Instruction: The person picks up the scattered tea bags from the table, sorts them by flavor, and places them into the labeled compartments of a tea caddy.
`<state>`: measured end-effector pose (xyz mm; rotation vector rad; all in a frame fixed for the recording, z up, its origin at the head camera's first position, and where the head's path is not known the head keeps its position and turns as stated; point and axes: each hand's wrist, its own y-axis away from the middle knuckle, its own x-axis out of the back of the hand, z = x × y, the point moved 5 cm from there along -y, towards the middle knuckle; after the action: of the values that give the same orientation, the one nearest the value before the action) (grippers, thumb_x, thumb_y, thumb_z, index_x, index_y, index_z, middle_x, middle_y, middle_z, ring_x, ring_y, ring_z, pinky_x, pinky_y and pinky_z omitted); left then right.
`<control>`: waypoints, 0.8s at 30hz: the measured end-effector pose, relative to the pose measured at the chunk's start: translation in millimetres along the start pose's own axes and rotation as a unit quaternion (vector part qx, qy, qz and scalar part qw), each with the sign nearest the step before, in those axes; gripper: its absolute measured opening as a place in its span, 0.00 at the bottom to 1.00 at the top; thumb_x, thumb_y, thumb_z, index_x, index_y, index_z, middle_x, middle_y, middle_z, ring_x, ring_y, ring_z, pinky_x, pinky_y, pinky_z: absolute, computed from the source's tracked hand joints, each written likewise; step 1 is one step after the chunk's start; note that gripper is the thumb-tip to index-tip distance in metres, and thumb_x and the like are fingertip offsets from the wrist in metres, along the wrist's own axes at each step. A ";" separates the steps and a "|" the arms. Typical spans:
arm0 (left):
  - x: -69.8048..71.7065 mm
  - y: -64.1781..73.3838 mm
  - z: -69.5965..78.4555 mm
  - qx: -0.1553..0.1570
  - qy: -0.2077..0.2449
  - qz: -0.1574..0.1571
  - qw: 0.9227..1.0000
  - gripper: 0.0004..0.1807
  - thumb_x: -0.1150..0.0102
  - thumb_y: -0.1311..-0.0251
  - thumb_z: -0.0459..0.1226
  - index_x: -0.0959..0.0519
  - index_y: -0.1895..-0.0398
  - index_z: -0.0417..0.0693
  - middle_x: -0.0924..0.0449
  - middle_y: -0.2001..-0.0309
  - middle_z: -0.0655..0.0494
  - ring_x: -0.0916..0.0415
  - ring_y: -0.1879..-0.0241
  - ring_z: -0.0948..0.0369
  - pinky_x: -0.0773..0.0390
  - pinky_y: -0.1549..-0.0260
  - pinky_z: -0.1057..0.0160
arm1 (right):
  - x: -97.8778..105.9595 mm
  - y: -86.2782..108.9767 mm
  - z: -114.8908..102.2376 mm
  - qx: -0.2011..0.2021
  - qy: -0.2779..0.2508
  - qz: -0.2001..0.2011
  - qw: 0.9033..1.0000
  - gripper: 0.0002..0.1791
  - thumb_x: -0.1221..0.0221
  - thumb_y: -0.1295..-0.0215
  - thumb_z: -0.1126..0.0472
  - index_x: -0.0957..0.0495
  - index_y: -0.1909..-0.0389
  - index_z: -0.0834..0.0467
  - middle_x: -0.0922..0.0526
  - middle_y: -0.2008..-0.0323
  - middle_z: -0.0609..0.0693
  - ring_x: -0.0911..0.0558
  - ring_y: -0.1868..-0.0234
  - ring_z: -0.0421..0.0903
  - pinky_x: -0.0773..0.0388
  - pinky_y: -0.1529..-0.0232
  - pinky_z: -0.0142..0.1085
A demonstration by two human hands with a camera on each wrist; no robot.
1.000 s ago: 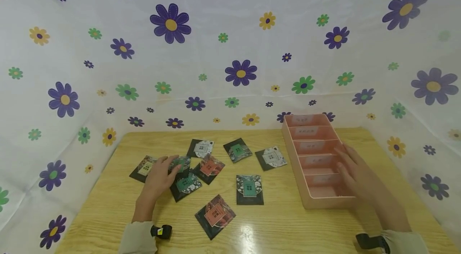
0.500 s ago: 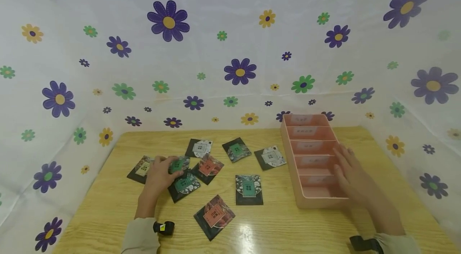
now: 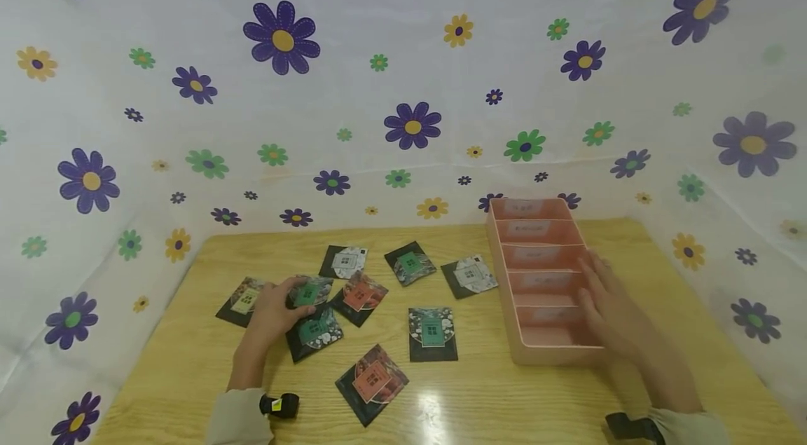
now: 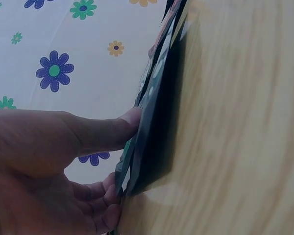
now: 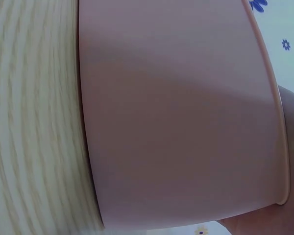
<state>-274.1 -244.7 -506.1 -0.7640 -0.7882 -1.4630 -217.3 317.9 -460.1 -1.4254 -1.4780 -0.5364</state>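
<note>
My left hand [image 3: 272,312] pinches a dark packet with a green label [image 3: 313,292] at its left side. In the left wrist view, the thumb lies over the packets' edges [image 4: 149,127] and the other fingers are below. Another green-label packet [image 3: 315,330] overlaps it just in front, and a red-label packet [image 3: 359,296] lies to its right. A yellow-label packet [image 3: 244,301] is partly behind the hand. My right hand [image 3: 614,312] rests with extended fingers at the right rim of a pink divided box [image 3: 517,333]; the right wrist view shows its plain wall [image 5: 181,127].
Toward the back lie two white-label packets [image 3: 345,262] [image 3: 470,276] and a green-label one [image 3: 411,263]. Nearer are another green-label packet [image 3: 432,334] and a red-label one [image 3: 373,383]. A flowered cloth [image 3: 353,101] surrounds the wooden table [image 3: 479,403].
The near end of the pink box has shifted slightly left, the right hand moving with it. The left thumb and fingers have settled on the green-label packet. The head view has shifted a little.
</note>
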 end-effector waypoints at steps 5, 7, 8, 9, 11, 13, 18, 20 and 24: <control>4.8 3.6 -1.4 -0.009 0.009 -0.009 1.000 0.33 0.27 0.39 0.38 0.27 0.32 0.40 0.27 0.51 0.35 0.28 0.54 0.43 0.24 0.58 0.41 | -2.6 -2.2 -2.0 0.005 -0.003 0.001 1.000 0.30 0.54 0.20 0.61 0.43 0.25 0.75 0.50 0.23 0.72 0.45 0.26 0.74 0.54 0.22 0.52; 5.9 3.7 -0.9 -0.014 0.013 -0.013 1.000 0.34 0.27 0.39 0.37 0.27 0.31 0.40 0.25 0.51 0.34 0.26 0.52 0.42 0.23 0.57 0.40 | -1.5 -2.2 -1.3 0.011 -0.002 0.008 1.000 0.29 0.52 0.21 0.62 0.41 0.26 0.74 0.48 0.23 0.71 0.43 0.27 0.74 0.50 0.23 0.54; 6.3 3.5 -0.7 -0.017 0.016 -0.015 1.000 0.34 0.27 0.39 0.37 0.28 0.31 0.40 0.24 0.50 0.33 0.26 0.50 0.40 0.23 0.56 0.39 | -0.7 -2.0 -1.0 0.015 -0.001 0.012 1.000 0.28 0.52 0.21 0.63 0.40 0.27 0.74 0.47 0.24 0.71 0.42 0.28 0.75 0.50 0.23 0.55; 6.8 3.3 -0.2 -0.018 0.019 -0.016 1.000 0.35 0.26 0.40 0.37 0.28 0.30 0.40 0.24 0.49 0.32 0.25 0.49 0.39 0.23 0.55 0.38 | 0.1 -1.8 -0.7 0.020 0.001 0.017 1.000 0.28 0.51 0.21 0.63 0.39 0.27 0.73 0.46 0.24 0.70 0.40 0.29 0.75 0.49 0.23 0.54; 7.0 2.7 0.7 -0.020 0.026 -0.020 0.999 0.36 0.26 0.40 0.36 0.29 0.29 0.40 0.23 0.47 0.29 0.25 0.47 0.36 0.23 0.52 0.37 | 2.4 -1.3 -0.7 0.033 0.005 0.027 0.999 0.27 0.51 0.22 0.65 0.37 0.28 0.73 0.44 0.25 0.71 0.39 0.30 0.75 0.51 0.22 0.50; 7.6 2.3 1.6 -0.021 0.027 -0.021 0.999 0.37 0.26 0.41 0.35 0.30 0.29 0.40 0.23 0.45 0.27 0.25 0.45 0.35 0.23 0.50 0.35 | 3.5 -1.5 -1.2 0.039 0.011 0.029 0.999 0.26 0.51 0.22 0.65 0.37 0.28 0.74 0.43 0.26 0.71 0.40 0.29 0.75 0.55 0.21 0.44; 9.5 2.2 2.4 -0.028 0.030 -0.023 0.999 0.38 0.25 0.42 0.34 0.31 0.29 0.42 0.24 0.44 0.27 0.25 0.44 0.34 0.23 0.51 0.35 | 2.5 -3.1 -2.1 0.027 0.024 0.004 0.999 0.30 0.55 0.21 0.64 0.44 0.26 0.76 0.47 0.24 0.73 0.51 0.23 0.73 0.61 0.21 0.50; 10.1 2.4 2.8 -0.038 0.032 -0.021 0.999 0.37 0.25 0.42 0.33 0.31 0.30 0.41 0.25 0.42 0.27 0.27 0.43 0.34 0.24 0.50 0.35 | 1.5 -3.3 -1.8 0.021 0.026 -0.005 0.999 0.31 0.56 0.21 0.64 0.47 0.25 0.77 0.50 0.23 0.74 0.54 0.23 0.73 0.61 0.22 0.54; 9.6 2.7 4.8 -0.064 0.034 -0.020 0.997 0.34 0.27 0.42 0.30 0.29 0.32 0.38 0.27 0.38 0.30 0.29 0.40 0.32 0.27 0.46 0.34 | 0.2 -1.9 0.7 0.018 0.025 -0.015 0.999 0.32 0.57 0.21 0.64 0.49 0.24 0.77 0.53 0.23 0.74 0.56 0.23 0.74 0.64 0.22 0.52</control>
<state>-271.7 -246.0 -495.4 -0.7925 -0.6666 -1.5796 -219.2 318.2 -459.6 -1.3552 -1.4629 -0.5582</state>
